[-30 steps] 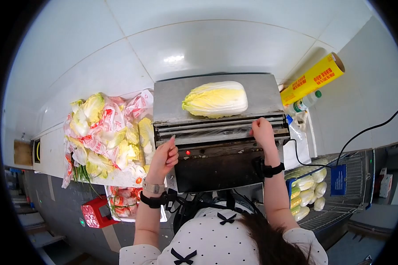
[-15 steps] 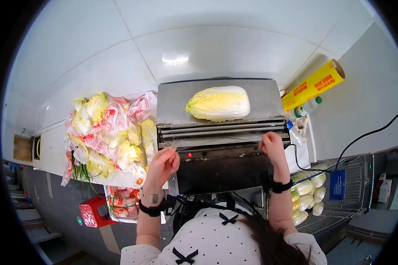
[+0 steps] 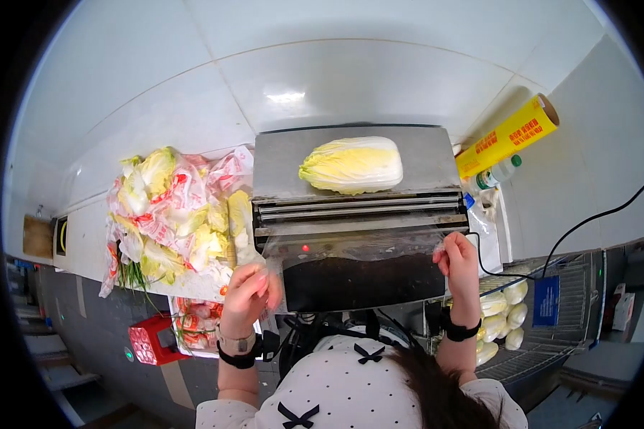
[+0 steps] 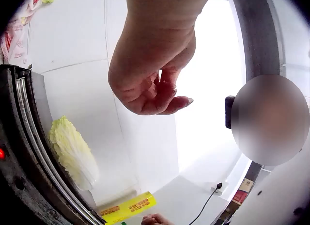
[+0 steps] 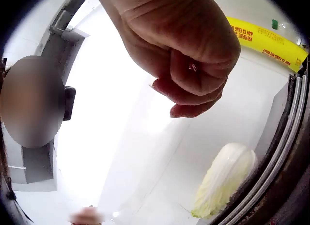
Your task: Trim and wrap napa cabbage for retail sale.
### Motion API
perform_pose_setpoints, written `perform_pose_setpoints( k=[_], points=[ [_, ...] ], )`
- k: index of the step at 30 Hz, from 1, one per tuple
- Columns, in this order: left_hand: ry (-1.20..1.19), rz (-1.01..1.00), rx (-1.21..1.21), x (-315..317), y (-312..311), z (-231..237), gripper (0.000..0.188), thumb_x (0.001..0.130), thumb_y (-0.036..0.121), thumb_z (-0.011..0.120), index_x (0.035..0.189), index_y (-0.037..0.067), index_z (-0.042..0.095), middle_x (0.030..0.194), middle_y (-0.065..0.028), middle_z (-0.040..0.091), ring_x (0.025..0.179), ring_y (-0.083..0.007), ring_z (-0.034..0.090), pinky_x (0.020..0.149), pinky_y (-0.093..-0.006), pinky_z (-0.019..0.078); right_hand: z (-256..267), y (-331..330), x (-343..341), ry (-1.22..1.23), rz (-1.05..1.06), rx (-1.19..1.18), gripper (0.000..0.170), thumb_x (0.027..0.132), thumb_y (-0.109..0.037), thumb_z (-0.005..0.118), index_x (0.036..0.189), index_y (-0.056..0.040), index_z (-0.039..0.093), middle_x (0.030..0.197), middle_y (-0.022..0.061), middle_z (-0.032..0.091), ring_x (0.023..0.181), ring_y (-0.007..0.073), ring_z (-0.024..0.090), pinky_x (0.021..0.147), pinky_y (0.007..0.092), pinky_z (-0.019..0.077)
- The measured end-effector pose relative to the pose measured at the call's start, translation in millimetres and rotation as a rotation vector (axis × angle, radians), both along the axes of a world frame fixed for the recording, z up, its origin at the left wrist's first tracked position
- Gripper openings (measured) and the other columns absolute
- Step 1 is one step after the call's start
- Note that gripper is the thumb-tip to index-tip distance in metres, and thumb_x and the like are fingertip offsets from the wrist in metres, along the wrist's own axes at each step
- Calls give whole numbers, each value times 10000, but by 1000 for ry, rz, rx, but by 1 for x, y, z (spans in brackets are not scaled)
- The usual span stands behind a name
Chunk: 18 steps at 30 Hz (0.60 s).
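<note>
Clear plastic film (image 3: 358,244) stretches between my two hands over the front of the wrapping machine (image 3: 365,282). At the film's left corner my left hand (image 3: 246,294) pinches its edge between thumb and fingers. My right hand (image 3: 461,268) grips the right corner, fingers curled, as the right wrist view also shows. Beyond the metal rollers (image 3: 358,207), a Chinese cabbage (image 3: 352,166) lies on its side on the machine's grey top, its leafy end to the left. A small red light glows under the film near the left hand.
Loose cabbage leaves and printed plastic bags (image 3: 168,207) are heaped on the left. A yellow cardboard tube (image 3: 508,136) and a green-capped bottle (image 3: 499,171) stand at the back right. A cart (image 3: 569,307) holding several cabbages is at the right, with a black cable above it.
Both hands have drawn back toward the body from the rollers, the right also moving outward. The film between them now spreads over the machine's dark front. The cabbage stays in place.
</note>
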<state>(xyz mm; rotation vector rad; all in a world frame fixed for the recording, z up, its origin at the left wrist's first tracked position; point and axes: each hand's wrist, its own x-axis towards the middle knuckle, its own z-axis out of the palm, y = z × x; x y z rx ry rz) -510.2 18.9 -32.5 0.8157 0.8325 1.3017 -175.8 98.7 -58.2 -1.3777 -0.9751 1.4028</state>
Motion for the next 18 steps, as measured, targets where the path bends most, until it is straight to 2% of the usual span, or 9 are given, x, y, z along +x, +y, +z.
perform_pose_setpoints(
  k=[4, 7, 11, 13, 14, 15, 16, 17, 18],
  points=[
    [22, 33, 127, 7, -13, 16, 287, 888, 178, 424, 617, 94, 381, 430, -55, 436, 335, -151, 371, 367, -270, 293, 22, -15, 4, 44, -12, 16, 182, 911, -108, 429, 748, -46, 479, 590, 72, 553, 378, 54, 382, 361, 174, 275],
    [-107, -8, 163, 6, -23, 26, 285, 870, 138, 428, 595, 74, 389, 478, -120, 515, 378, -187, 433, 414, -289, 338, 38, -25, 7, 111, -40, 15, 181, 913, -112, 423, 753, -45, 471, 593, 72, 561, 374, 61, 404, 351, 167, 284],
    [-276, -63, 377, 12, -14, 41, 350, 908, 186, 422, 573, 88, 391, 426, -93, 506, 302, -187, 453, 334, -304, 374, 72, -26, 5, 235, -39, 62, 153, 918, -143, 415, 810, -47, 463, 607, 77, 566, 391, 85, 457, 360, 169, 337],
    [-383, -66, 383, 13, 1, 52, 437, 948, 304, 396, 565, 93, 380, 411, -73, 489, 269, -159, 438, 262, -245, 331, 71, -10, 4, 395, -50, 141, 183, 933, -192, 406, 849, -39, 459, 690, 131, 606, 476, 125, 544, 400, 188, 396],
    [-469, -8, 366, 16, 10, 57, 407, 969, 319, 320, 627, 107, 384, 399, -21, 437, 259, -135, 402, 249, -210, 283, 76, 2, 3, 425, -78, 132, 190, 937, -197, 398, 858, -34, 458, 725, 150, 616, 513, 142, 572, 422, 200, 421],
    [-485, 50, 355, 16, 24, 59, 386, 973, 329, 290, 663, 119, 383, 405, 0, 402, 268, -129, 379, 251, -217, 265, 79, 16, 0, 455, -106, 124, 198, 941, -201, 390, 867, -30, 457, 760, 170, 626, 551, 158, 599, 443, 212, 447],
    [-501, 108, 345, 14, 41, 61, 368, 978, 339, 260, 699, 131, 381, 411, 22, 367, 276, -123, 355, 253, -223, 248, 79, 34, -5, 516, -92, 156, 193, 945, -193, 379, 890, -24, 453, 824, 196, 626, 636, 194, 623, 521, 247, 485],
    [-379, 27, 371, 6, 63, 58, 353, 978, 365, 234, 738, 152, 381, 441, 38, 320, 350, -116, 334, 315, -245, 288, 79, 53, -12, 578, -76, 191, 190, 948, -186, 369, 913, -18, 449, 889, 221, 626, 721, 230, 647, 599, 282, 523],
    [-447, 98, 288, 8, 80, 61, 356, 969, 390, 273, 726, 149, 370, 481, 41, 307, 445, -109, 363, 422, -275, 362, 80, 73, -22, 561, -71, 215, 198, 953, -178, 343, 938, -3, 434, 944, 237, 608, 809, 263, 635, 689, 324, 519]
  ],
)
